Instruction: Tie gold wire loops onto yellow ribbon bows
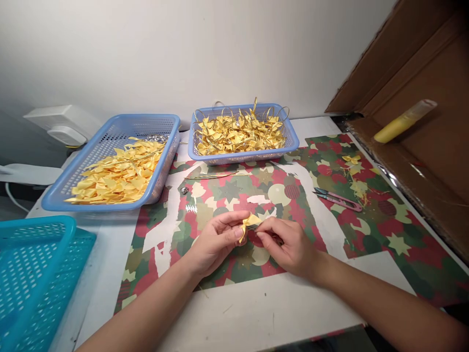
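Between thumb and fingers, my left hand (220, 239) pinches a yellow ribbon bow (251, 222) above the patterned sheet. Close on its right, my right hand (289, 244) has thumb and forefinger pinched together at the bow's edge; what sits between those fingertips is too small to make out. Beyond the hands, a few gold wire ties (216, 176) lie flat on the sheet. A small silver bell-like piece (184, 190) rests to their left. Pink-handled thread snips (339, 198) lie off to the right.
A blue basket (164, 181) at the left holds yellow bows and silver pieces. Another blue basket (242, 159) at the back holds bows with gold ties. A teal basket (66, 274) stands front left. Cardboard (421, 146) walls the right side, near yellow scraps (361, 190).
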`<action>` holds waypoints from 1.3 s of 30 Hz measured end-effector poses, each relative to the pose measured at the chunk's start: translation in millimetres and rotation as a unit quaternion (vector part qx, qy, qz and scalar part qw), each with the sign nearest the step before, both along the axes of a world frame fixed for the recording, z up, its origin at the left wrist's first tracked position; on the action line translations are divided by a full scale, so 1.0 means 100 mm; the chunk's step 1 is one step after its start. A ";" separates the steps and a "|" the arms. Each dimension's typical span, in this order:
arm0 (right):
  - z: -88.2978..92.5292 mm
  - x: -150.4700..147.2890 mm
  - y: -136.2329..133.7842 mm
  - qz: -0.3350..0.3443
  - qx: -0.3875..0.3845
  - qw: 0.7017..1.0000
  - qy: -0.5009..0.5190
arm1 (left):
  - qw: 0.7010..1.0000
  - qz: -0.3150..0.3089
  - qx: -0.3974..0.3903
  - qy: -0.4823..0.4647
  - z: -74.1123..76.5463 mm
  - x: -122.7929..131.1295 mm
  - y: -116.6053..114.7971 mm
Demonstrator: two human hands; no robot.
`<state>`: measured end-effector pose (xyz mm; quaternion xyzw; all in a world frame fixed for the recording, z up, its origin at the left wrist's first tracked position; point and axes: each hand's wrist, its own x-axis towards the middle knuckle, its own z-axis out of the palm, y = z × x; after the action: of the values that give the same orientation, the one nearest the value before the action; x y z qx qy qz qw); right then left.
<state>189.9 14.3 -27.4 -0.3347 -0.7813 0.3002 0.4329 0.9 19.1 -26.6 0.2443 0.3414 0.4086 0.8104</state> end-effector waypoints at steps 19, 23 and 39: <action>-0.01 0.01 0.00 -0.004 -0.010 1.000 -0.005 | 1.000 -0.008 0.013 -0.001 0.02 -0.01 0.00; 0.00 0.01 0.00 -0.002 -0.011 1.000 -0.002 | 1.000 -0.006 0.004 0.005 0.02 -0.01 0.01; -0.01 0.01 0.00 -0.002 -0.007 1.000 -0.002 | 1.000 -0.010 -0.002 0.001 0.02 -0.01 0.00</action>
<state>190.7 14.0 -28.7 -0.3400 -0.7795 0.3038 0.4295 -0.1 19.5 -24.6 0.2461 0.3408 0.3995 0.8147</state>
